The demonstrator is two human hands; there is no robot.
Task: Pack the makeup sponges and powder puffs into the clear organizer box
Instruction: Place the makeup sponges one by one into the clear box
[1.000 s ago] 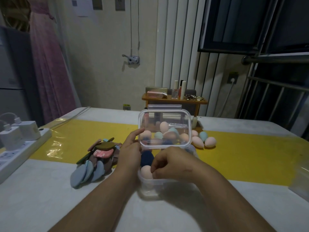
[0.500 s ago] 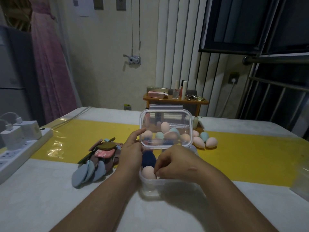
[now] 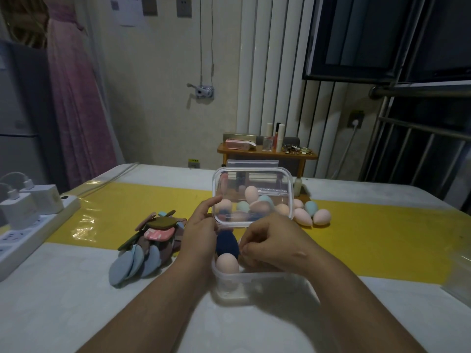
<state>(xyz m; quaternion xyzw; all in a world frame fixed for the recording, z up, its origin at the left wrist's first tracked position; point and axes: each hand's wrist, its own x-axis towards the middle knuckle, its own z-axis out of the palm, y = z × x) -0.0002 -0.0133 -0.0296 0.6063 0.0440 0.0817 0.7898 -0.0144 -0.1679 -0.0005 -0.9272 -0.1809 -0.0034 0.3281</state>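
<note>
Clear plastic makes up the organizer box (image 3: 254, 278), a rounded rectangle sitting on the white table (image 3: 76, 301) close to the person, its near wall frosted by glare. Its lid (image 3: 252, 179) stands upright at the far rim, see-through with a flat tab along the top. Two egg-shaped sponges show inside at the left end: a navy sponge (image 3: 226, 243) and, just in front of it and touching it, a pale pink sponge (image 3: 227, 262).

More sponges in pink, peach and teal lie in a loose heap (image 3: 302, 216) on the yellow strip (image 3: 382, 238) behind the box, some seen only through the lid. Flat powder puffs (image 3: 147, 240) in blue, brown, olive and pink are piled to the left of the box.

The left hand (image 3: 201, 230) lies along the box's left side, forefinger stretched up against the lid's left edge, the other fingers bent downward; whether it grips the lid cannot be told. The right hand (image 3: 272, 244) reaches over the box with its fingers curled inward and its thumb close to the forefinger beside the navy sponge. It appears to hold something, but the knuckles hide it, along with most of the box's interior. A power strip (image 3: 30, 230) is cut off at the left edge.
</note>
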